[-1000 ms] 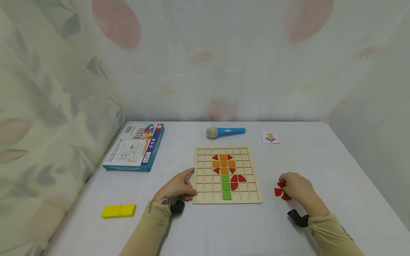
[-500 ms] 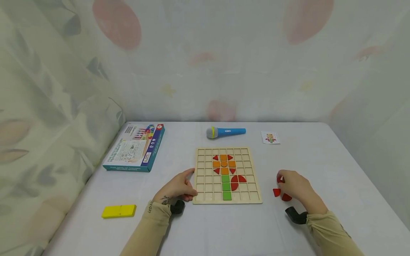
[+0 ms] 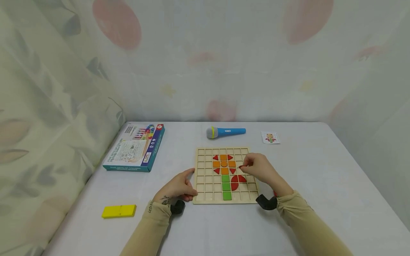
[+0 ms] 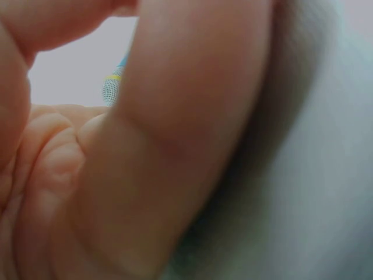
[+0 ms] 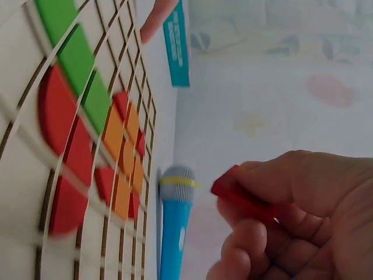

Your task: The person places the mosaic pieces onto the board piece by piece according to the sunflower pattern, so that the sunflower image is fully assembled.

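Note:
A square wooden grid board (image 3: pixel 205 187) lies on the white table, bearing orange squares (image 3: pixel 223 157), green squares (image 3: pixel 226 186), small red triangles and several red quarter-round pieces (image 3: pixel 235 186). My left hand (image 3: pixel 175 186) rests at the board's left edge, index finger and thumb spread along it. Over the board's right part, my right hand (image 3: pixel 260 169) pinches a red piece (image 5: pixel 236 192) between thumb and fingers, held above the surface; its exact shape is partly covered by the fingers. Another red piece (image 3: pixel 274 193) peeks out behind the right wrist, mostly hidden.
Behind the board lies a blue toy microphone (image 3: pixel 229 132), with a small pattern card (image 3: pixel 270 137) to its right. A boxed set (image 3: pixel 132 147) sits at the back left. Nearer on the left is a yellow block (image 3: pixel 119 211). A patterned curtain borders the table.
My right hand has picked up a red piece from the pile at the right and carried it left over the board. The left hand stays in place.

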`<state>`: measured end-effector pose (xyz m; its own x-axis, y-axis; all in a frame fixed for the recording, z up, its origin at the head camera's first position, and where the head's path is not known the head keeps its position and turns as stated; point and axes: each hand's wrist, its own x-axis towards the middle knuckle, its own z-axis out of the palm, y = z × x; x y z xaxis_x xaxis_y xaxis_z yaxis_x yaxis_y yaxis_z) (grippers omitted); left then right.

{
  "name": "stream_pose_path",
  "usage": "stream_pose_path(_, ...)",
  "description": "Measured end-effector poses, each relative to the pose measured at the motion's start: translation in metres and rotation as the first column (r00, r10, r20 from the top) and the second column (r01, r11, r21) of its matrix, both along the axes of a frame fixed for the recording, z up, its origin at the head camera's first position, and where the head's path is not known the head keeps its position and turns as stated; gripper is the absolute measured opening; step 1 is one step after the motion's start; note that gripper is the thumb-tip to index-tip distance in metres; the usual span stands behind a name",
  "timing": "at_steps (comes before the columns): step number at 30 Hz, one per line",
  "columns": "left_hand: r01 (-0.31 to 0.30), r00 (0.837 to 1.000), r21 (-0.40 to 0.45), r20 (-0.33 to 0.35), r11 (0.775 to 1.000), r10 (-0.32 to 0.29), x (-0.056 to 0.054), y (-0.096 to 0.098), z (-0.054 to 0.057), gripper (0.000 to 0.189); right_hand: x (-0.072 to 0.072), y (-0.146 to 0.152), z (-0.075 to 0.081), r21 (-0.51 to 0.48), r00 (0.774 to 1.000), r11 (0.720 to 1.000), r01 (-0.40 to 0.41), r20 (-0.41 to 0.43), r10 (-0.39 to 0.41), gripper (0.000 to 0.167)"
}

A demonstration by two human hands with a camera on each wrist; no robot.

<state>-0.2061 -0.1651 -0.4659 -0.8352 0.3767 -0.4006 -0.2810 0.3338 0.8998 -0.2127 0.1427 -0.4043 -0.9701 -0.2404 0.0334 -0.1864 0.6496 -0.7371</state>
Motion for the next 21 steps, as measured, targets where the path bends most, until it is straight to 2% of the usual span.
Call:
stream_pose_path(3, 0.0, 1.0, -0.002, 0.002, 1.0, 0.0, 0.0, 0.0, 0.0, 0.103, -0.007, -0.018, -0.001, -0.058, 1.0, 0.998, -0.021, 0.01, 0.022, 0.007)
stream_pose_path(7, 0.001, 1.0, -0.006, -0.005, 1.0, -0.001, 0.0, 0.0, 0.001, 0.102, -0.014, -0.038, -0.001, -0.084, 0.996, 0.994, -0.074, 0.05, 0.078, 0.028)
stream_pose_path(10, -0.006, 1.0, -0.007, 0.0, 1.0, 0.006, 0.001, 0.0, 0.002, 0.101, -0.017, -0.052, -0.002, -0.059, 0.991, 0.991, -0.12, 0.061, 0.123, 0.025)
stream_pose_path(15, -0.004, 1.0, -0.011, -0.006, 1.0, 0.004, 0.002, 0.0, 0.003, 0.101, -0.019, -0.069, -0.011, 0.011, 0.985, 0.985, -0.172, 0.011, 0.172, 0.01)
stream_pose_path(18, -0.002, 1.0, -0.012, -0.011, 1.0, 0.002, 0.002, 0.001, 0.004, 0.1, -0.019, -0.075, -0.019, 0.052, 0.983, 0.981, -0.185, -0.004, 0.185, 0.005)
stream_pose_path(21, -0.005, 1.0, -0.009, -0.007, 1.0, 0.005, 0.002, 0.001, 0.004, 0.1, -0.018, -0.079, -0.024, 0.079, 0.985, 0.982, -0.175, 0.016, 0.174, 0.008)
